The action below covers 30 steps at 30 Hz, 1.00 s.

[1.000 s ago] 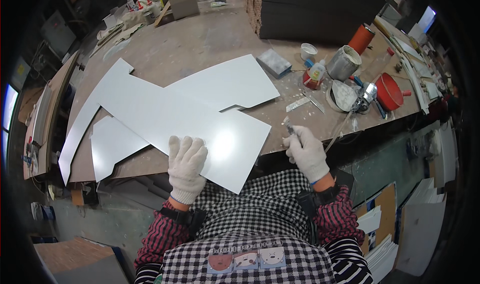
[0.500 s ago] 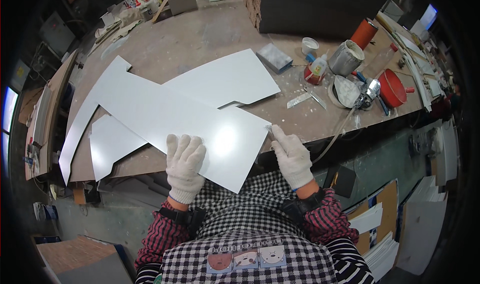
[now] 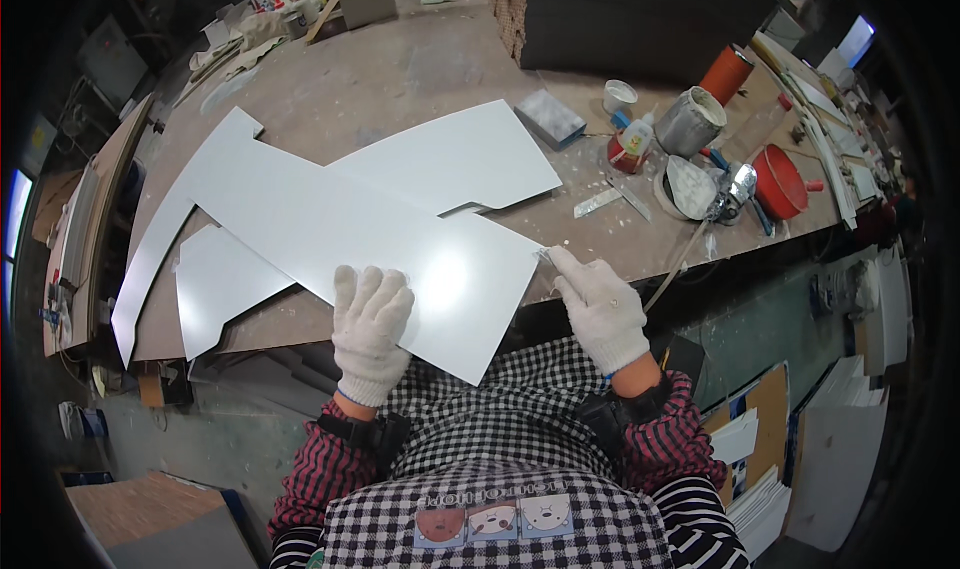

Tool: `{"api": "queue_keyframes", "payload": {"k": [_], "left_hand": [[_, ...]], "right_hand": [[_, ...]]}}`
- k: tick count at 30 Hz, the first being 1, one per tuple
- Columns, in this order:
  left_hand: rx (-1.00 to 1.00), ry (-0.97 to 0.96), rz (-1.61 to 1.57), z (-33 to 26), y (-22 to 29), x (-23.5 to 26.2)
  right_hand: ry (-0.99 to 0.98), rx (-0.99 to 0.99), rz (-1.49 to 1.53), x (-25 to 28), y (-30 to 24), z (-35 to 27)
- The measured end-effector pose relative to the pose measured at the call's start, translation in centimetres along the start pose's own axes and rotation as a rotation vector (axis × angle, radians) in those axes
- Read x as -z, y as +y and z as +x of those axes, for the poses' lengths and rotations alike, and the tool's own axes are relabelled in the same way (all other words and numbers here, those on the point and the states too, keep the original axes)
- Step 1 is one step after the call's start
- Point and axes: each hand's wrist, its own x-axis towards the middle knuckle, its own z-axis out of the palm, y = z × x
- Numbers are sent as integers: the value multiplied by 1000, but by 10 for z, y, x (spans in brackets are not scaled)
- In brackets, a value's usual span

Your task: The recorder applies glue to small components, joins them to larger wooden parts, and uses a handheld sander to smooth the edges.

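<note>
- Dusty workbench (image 3: 420, 79), white cut panel (image 3: 330, 229) on top, near corner hanging off the edge toward me.
- Its long axis runs up-left, away from me.
- My left hand (image 3: 370, 329) lies flat and open on that corner.
- My right hand (image 3: 600, 304) is at the right edge, fingertips touching, gripping nothing.

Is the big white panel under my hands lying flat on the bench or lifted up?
Flat. The white panel lies on the workbench, its near corner overhanging the edge; the left hand presses on it.
</note>
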Motion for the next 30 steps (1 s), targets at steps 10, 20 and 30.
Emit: {"api": "queue_keyframes", "payload": {"k": [10,20,30], "left_hand": [[9,-84,12,-8,-6,3],[23,-99,12,-8,-4,3],[17,-76,24,-8,-3,4]], "right_hand": [[-240,5,-147,22,-20,-1],[-57,-6,-76,-3,1,-1],[-98,10,-134,20,-8,1]]}}
